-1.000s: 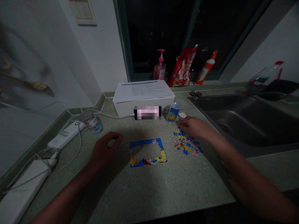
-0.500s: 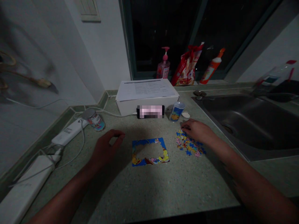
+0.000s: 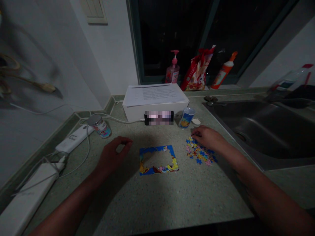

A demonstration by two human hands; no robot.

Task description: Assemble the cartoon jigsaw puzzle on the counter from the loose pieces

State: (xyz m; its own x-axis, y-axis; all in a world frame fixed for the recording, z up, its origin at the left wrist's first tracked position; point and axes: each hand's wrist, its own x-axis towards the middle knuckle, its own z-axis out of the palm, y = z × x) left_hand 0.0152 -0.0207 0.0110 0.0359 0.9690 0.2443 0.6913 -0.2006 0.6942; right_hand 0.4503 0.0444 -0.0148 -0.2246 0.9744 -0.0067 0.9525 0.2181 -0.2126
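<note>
A jigsaw puzzle border point(image 3: 146, 171), blue with yellow and brown cartoon parts, lies flat on the counter with its middle open to the countertop. To its left hovers my left hand point(image 3: 113, 154), thumb and forefinger tips together in a loop; whether anything is between them I cannot make out. At the right, a heap of loose jigsaw pieces point(image 3: 200, 153) in blue, yellow and pink is spread out. My right hand point(image 3: 207, 137) is over the heap's upper edge, fingertips pinched at a jigsaw piece that they mostly hide. Just behind it stand a blue picture canister point(image 3: 187, 118) and a round white lid point(image 3: 196, 122).
Behind the border, a phone point(image 3: 158, 118) with a blurred screen leans against a white box point(image 3: 157, 110) topped with printed paper. Power strips point(image 3: 75, 138) with cables and a lidded jar point(image 3: 99, 126) stand left. A steel sink point(image 3: 270, 131) is at right; bottles line the sill.
Both hands keep almost the same place and pose. The whole view has shifted very slightly, and the blurred phone screen shows a different pattern.
</note>
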